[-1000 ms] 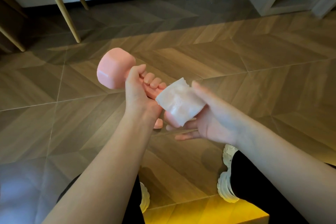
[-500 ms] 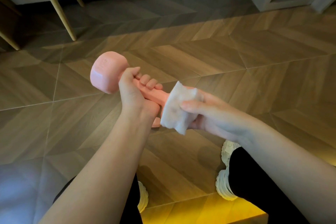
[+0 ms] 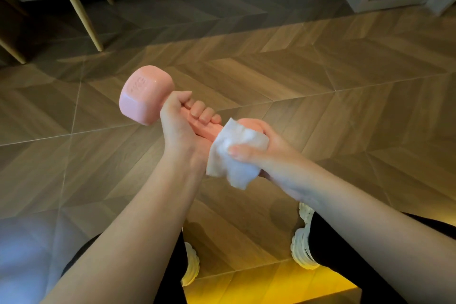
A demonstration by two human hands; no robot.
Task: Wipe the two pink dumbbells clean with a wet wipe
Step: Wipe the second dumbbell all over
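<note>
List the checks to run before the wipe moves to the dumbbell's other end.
1. Left hand grips the dumbbell by its handle: ok.
2. Right hand holds the wet wipe round the near head: ok.
3. Far head bare, free to wipe: ok.
4. Near head clean: cannot tell, the wipe covers it.
5. Second dumbbell within reach: cannot tell, none in view.

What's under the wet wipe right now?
The wet wipe covers the near head of the pink dumbbell, gripped by the right hand. Only a pink sliver shows above it; the covered surface is hidden.
</note>
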